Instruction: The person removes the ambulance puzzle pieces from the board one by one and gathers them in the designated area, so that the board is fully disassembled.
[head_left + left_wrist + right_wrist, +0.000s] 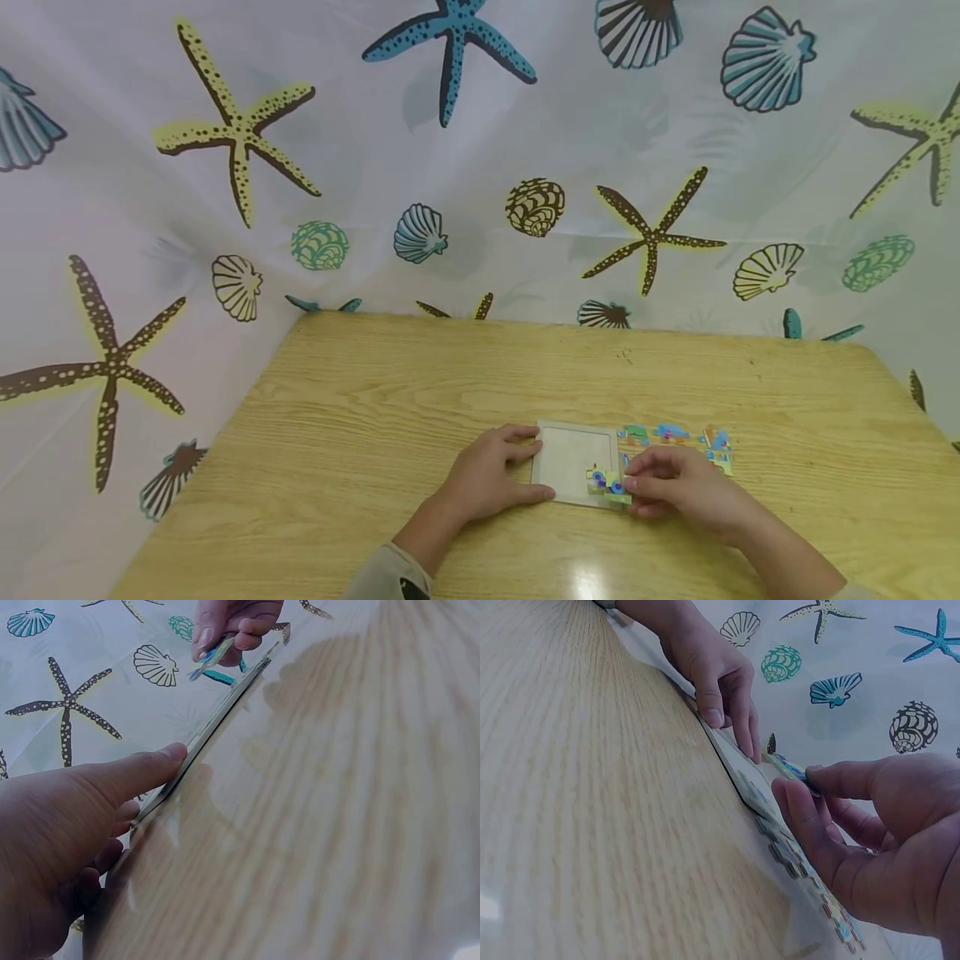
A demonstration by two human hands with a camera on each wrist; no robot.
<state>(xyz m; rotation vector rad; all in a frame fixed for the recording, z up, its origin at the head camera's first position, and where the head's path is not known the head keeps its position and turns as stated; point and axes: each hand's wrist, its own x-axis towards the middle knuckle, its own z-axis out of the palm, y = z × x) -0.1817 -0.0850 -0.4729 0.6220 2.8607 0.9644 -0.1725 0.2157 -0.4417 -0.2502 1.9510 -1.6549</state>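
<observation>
My left hand (491,471) rests against the left side of a flat pale puzzle tray (564,458), its thumb near the lower corner and its fingers spread along the edge. In the left wrist view the thumb (161,759) presses on the tray's rim. My right hand (686,487) pinches a colourful jigsaw puzzle piece (600,482) between thumb and fingers. Tilted, the piece hangs over the tray's lower right part; in the right wrist view it appears raised above the surface (789,766). Parts of the right fingers hide its right end.
Several more jigsaw pieces (671,432) lie on the wooden table (375,400) just right of the tray, partly covered by the right hand. A white curtain (480,150) printed with starfish and shells hangs behind the table and along its left side.
</observation>
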